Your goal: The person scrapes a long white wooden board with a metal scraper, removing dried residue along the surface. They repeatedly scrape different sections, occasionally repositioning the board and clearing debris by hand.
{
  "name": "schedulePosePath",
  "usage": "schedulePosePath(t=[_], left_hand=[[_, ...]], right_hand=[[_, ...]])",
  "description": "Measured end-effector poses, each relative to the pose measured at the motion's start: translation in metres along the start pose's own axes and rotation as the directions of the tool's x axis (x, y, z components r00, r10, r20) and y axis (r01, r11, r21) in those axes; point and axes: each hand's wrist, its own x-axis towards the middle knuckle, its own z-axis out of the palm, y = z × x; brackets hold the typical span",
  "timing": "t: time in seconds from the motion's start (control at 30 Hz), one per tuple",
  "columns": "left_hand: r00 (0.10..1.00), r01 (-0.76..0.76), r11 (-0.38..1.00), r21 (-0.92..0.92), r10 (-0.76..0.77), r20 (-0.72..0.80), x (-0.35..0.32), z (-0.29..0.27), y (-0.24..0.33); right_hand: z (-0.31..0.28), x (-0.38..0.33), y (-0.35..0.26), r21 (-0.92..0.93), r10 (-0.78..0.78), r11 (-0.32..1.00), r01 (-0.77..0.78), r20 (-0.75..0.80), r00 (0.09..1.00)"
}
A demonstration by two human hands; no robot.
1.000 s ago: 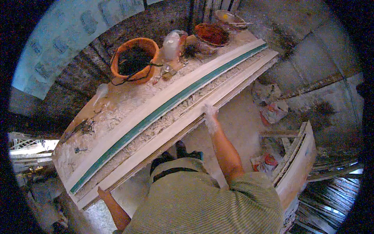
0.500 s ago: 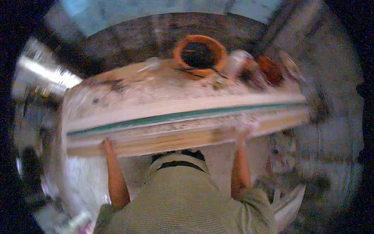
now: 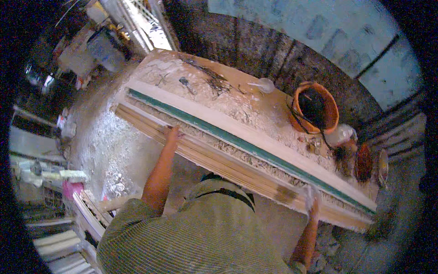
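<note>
A bundle of long, narrow wooden strips point(image 3: 219, 160) lies along the near side of the worktable. My left hand point(image 3: 172, 134) rests at the strips' left part, its fingers curled over the edge of one. Farther right, my right hand point(image 3: 315, 206) presses a whitish crumpled cloth-like piece point(image 3: 311, 195) against the strips; blur hides its exact kind. Behind the strips runs a dusty, shavings-covered gap, then a long green strip point(image 3: 228, 136) beside a pale board point(image 3: 255, 141).
Pale dust and dark cords point(image 3: 212, 78) cover the worktable point(image 3: 246, 98). An orange tub point(image 3: 337, 119) with dark contents stands at the back right, near a clear plastic bag point(image 3: 342, 134) and a reddish-brown container point(image 3: 363, 163). Long boards point(image 3: 89, 214) lie at lower left.
The view has turned, so the table and strips now slant down to the right, and the picture is sharper. Both hands stay at the strips; the whitish piece remains at my right hand.
</note>
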Motion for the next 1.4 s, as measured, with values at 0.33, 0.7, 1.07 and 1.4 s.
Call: schedulePosePath(t=[0.33,0.7,1.07,1.4], left_hand=[[0.994,-0.107,0.994,-0.018,0.107,0.02,-0.044,-0.021,0.017],[0.991,-0.123,0.992,-0.028,0.121,-0.059,-0.027,-0.058,0.01],[0.959,0.128,0.448,0.885,0.171,-0.225,0.017,-0.012,0.027],[0.918,-0.17,0.422,0.89,0.396,-0.012,-0.001,-0.033,0.005]], right_hand=[[-0.056,-0.003,0.031,0.114,0.296,0.954,-0.276,-0.227,0.928],[-0.056,-0.053,0.043,0.145,0.464,0.883,-0.446,-0.137,0.875],[-0.047,-0.009,0.034,0.268,0.43,0.879,-0.393,-0.094,0.898],[-0.003,0.049,-0.01,0.442,0.27,0.859,-0.258,0.036,0.962]])
